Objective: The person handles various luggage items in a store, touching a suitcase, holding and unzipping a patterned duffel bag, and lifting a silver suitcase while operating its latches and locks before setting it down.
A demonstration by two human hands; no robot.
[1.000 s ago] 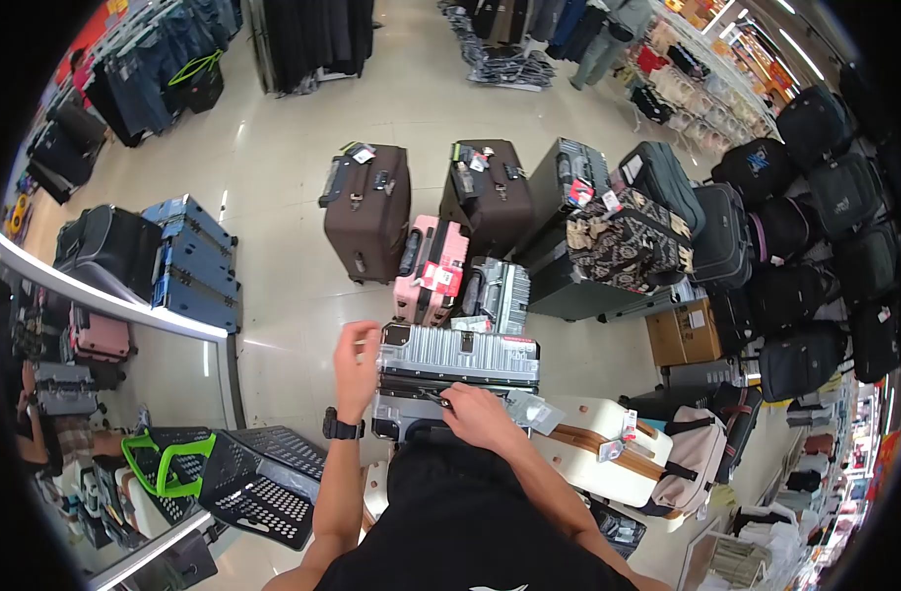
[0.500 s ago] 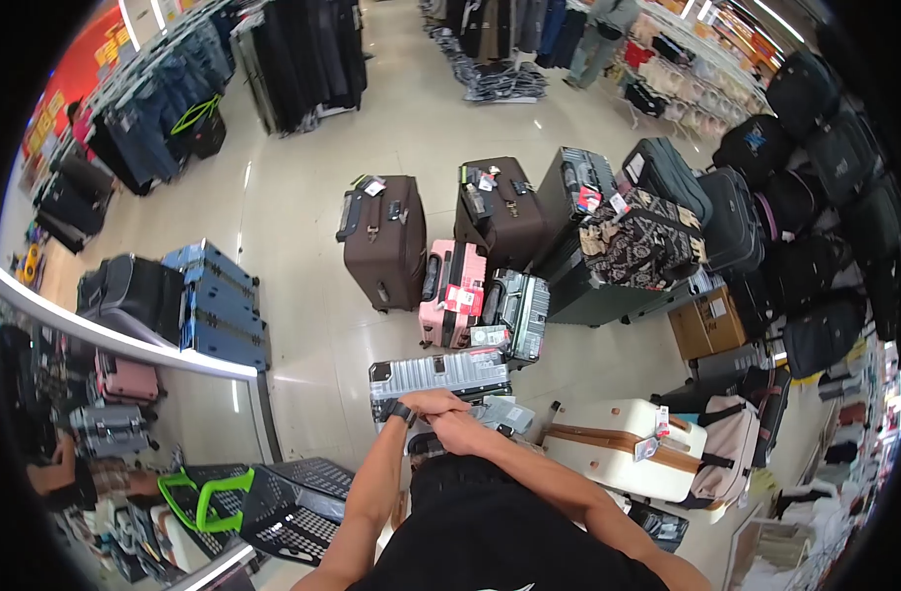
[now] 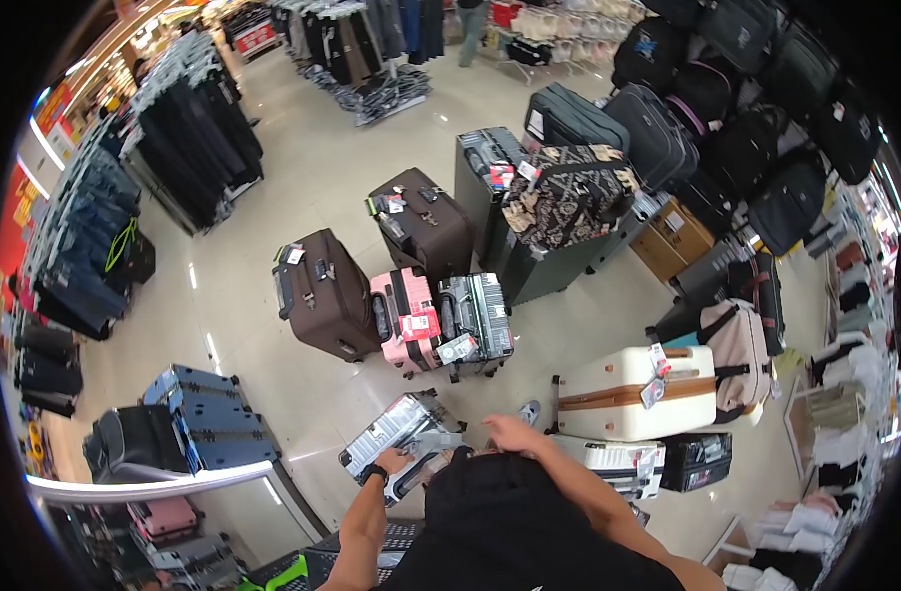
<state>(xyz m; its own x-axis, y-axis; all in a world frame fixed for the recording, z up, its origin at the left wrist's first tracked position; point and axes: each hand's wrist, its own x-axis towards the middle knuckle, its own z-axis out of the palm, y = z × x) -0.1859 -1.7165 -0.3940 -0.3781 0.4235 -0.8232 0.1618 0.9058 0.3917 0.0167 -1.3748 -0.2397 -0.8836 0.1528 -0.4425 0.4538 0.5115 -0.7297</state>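
Note:
Just in front of my body stands a silver hard-shell suitcase (image 3: 396, 433) with a ribbed shell and a tag. My left hand (image 3: 393, 459), with a dark watch on the wrist, is closed at its near upper edge; my fingertips are partly hidden. My right hand (image 3: 514, 433) is held in the air to the right of that suitcase, holding nothing, its fingers loosely bent and apart. Beyond the silver suitcase stand a pink suitcase (image 3: 392, 295) and a grey-green metallic suitcase (image 3: 488, 307), both tagged.
Two brown suitcases (image 3: 322, 281) stand farther off. To my right are a cream suitcase with a brown strap (image 3: 608, 402) and a white suitcase (image 3: 598, 456). Blue suitcases (image 3: 214, 414) stand left, beside a mirror edge (image 3: 174, 485). A black basket (image 3: 317, 566) is low at the left.
My hands, together over the silver suitcase before, have parted: the left stays at it, the right has moved away to the right. The view has turned right, and the suitcase now appears angled.

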